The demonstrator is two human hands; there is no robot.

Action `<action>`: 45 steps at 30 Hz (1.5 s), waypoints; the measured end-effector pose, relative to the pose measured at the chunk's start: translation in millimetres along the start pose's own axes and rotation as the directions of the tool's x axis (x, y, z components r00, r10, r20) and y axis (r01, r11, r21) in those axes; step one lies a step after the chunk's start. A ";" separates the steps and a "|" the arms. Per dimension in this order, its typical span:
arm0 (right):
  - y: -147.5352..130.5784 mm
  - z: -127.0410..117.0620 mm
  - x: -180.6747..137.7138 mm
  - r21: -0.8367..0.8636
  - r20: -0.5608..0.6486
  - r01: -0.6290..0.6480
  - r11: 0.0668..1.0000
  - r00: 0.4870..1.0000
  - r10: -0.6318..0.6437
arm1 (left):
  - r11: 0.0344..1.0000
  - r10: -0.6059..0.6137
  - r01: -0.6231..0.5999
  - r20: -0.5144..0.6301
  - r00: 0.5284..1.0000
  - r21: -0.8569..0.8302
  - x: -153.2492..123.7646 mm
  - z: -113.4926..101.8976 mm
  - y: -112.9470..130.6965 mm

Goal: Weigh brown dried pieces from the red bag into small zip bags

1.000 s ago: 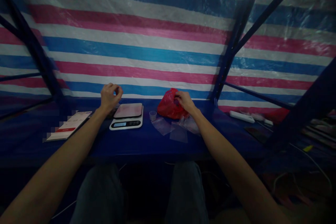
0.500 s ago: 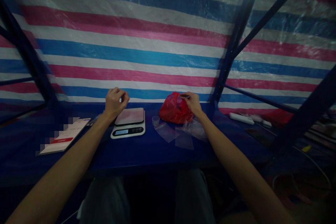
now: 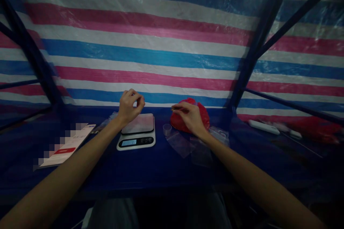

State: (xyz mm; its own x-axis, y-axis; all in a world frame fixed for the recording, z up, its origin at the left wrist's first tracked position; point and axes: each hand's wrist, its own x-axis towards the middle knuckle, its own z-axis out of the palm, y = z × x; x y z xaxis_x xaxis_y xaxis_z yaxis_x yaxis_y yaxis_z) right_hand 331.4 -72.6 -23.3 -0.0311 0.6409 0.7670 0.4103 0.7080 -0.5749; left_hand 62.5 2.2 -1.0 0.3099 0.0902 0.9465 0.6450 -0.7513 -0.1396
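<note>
My left hand [image 3: 130, 106] hovers behind and above the white kitchen scale [image 3: 137, 124], its thumb and fingertips pinched together; whatever may be between them is too small to make out. In front of a red plastic bag [image 3: 203, 115], my right hand [image 3: 188, 115] pinches a tiny yellowish piece [image 3: 172, 109] at its fingertips. The hand hides part of the bag. A small clear plastic cup [image 3: 167, 129] stands between the scale and the bag. Clear zip bags [image 3: 180, 144] lie flat on the blue table, partly below my right wrist.
A printed sheet [image 3: 68, 146] lies at the left, with a clear plastic bag [image 3: 107, 121] beyond it. To the right are a white elongated device [image 3: 263, 127], a cable and more red plastic [image 3: 314, 128]. Blue metal posts [image 3: 248, 64] frame the table before a striped tarp [image 3: 150, 53].
My right hand has moved left and forward, out of the red bag's top, with a tiny piece now showing in its fingertips. The left hand stays pinched near the scale. The view has shifted slightly.
</note>
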 end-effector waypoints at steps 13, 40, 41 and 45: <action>7.6 18.3 -19.1 0.007 0.322 -0.049 0.999 0.946 0.044 | 0.990 0.127 -0.131 0.067 0.990 0.045 -24.8 -9.0 -10.2; -10.7 4.6 -16.6 -0.361 0.730 0.543 0.758 0.670 -0.132 | 0.993 0.090 -0.097 0.109 0.990 0.066 -21.6 -15.7 -5.0; -9.8 4.2 -16.4 -0.349 0.715 0.524 0.777 0.685 -0.141 | 0.993 0.086 -0.094 0.116 0.989 0.068 -21.8 -15.5 -5.0; -3.5 3.9 -15.7 -0.312 0.689 0.482 0.819 0.708 -0.155 | 0.993 0.078 -0.088 0.122 0.989 0.079 -22.0 -15.0 -5.1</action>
State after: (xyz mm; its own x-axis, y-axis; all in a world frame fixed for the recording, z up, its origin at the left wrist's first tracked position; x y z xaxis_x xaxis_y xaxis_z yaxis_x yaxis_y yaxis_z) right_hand 326.9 -84.0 -34.5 -0.7135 0.5487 0.4357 0.6050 0.7962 -0.0118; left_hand 41.9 -5.7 -16.7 0.4426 0.1103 0.8899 0.6684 -0.7022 -0.2454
